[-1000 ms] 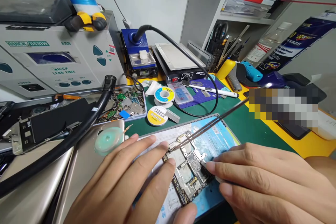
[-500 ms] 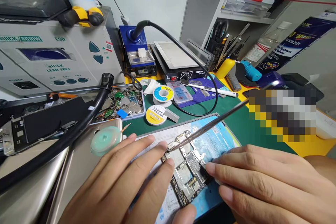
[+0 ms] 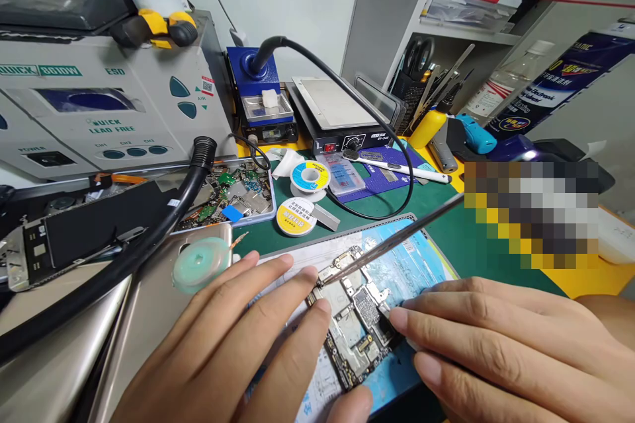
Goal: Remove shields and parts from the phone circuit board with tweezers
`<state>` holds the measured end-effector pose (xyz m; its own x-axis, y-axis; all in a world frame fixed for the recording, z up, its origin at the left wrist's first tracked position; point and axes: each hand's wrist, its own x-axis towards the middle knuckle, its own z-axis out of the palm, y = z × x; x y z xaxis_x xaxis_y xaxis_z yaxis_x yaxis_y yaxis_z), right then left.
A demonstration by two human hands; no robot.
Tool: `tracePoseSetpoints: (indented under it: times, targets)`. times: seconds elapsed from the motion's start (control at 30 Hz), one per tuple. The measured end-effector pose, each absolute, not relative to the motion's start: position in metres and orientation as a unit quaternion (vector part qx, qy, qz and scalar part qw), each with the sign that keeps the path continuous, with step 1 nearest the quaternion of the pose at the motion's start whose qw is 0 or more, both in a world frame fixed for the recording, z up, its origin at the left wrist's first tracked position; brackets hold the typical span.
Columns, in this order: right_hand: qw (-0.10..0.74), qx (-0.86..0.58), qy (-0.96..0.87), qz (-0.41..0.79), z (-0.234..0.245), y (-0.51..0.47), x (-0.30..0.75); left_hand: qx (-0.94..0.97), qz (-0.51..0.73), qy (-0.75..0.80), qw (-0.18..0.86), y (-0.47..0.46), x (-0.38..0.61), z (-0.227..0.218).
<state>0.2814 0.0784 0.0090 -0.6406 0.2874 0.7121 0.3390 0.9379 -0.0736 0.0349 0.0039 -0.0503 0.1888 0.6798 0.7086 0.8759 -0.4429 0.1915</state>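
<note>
A phone circuit board (image 3: 350, 317) lies tilted on a blue and white printed mat (image 3: 397, 254). My left hand (image 3: 248, 344) is closed on its left side, index fingertip at the upper corner and thumb at the lower edge. My right hand (image 3: 501, 344) grips the right edge with the fingertips, its fingers pressed together. Long thin metal tweezers (image 3: 391, 244) slant across the board, their tip beside my left index finger. Their far end runs into a blurred patch, and I cannot tell what supports them.
A hot-air station (image 3: 114, 99) with a black hose (image 3: 169, 225) stands at left. A tray of board scraps (image 3: 238, 192), solder spools (image 3: 310, 178), a soldering iron stand (image 3: 253, 69) and a heating plate (image 3: 332, 102) sit behind. Bottles (image 3: 496, 89) and a tool holder (image 3: 417, 79) are at right.
The view has shifted very slightly. Both hands, the circuit board and the tweezers keep nearly the same positions.
</note>
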Motion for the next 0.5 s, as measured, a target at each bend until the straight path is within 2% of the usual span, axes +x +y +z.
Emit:
tracePoseSetpoints:
  times: [0.07, 0.27, 0.5]
  targets:
    - [0.385, -0.18, -0.905, -0.03, 0.01, 0.077, 0.281, -0.759, -0.38, -0.513, 0.127, 0.003, 0.035, -0.05]
    - [0.311, -0.203, -0.927, -0.048, 0.0, 0.07, 0.291, -0.761, -0.375, -0.514, 0.127, 0.003, 0.034, -0.05]
    - [0.301, -0.196, -0.932, -0.058, 0.0, 0.068, 0.297, -0.759, -0.377, -0.518, 0.122, 0.002, 0.035, -0.048]
